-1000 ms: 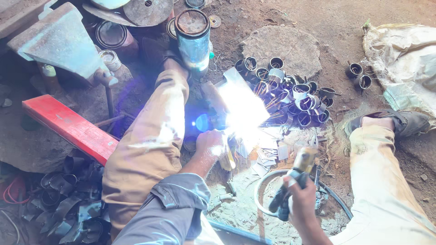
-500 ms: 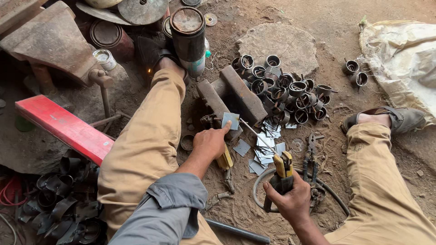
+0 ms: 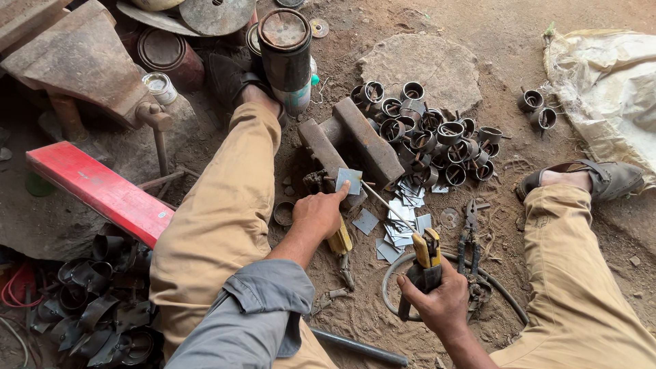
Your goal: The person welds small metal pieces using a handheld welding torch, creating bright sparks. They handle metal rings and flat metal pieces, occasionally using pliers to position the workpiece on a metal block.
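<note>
Now, mid-frame, my left hand (image 3: 318, 213) pinches a small square metal plate (image 3: 349, 180) against the steel block (image 3: 326, 158), while my right hand (image 3: 437, 301), lower centre, grips the yellow-handled electrode holder (image 3: 425, 256).

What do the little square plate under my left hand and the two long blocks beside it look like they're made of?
Square plate: thin sheet metal, probably steel; flat, dull grey, crisp edges. Long blocks: solid steel or iron by the look; thick bars, dark brown and rust-coated.
</note>
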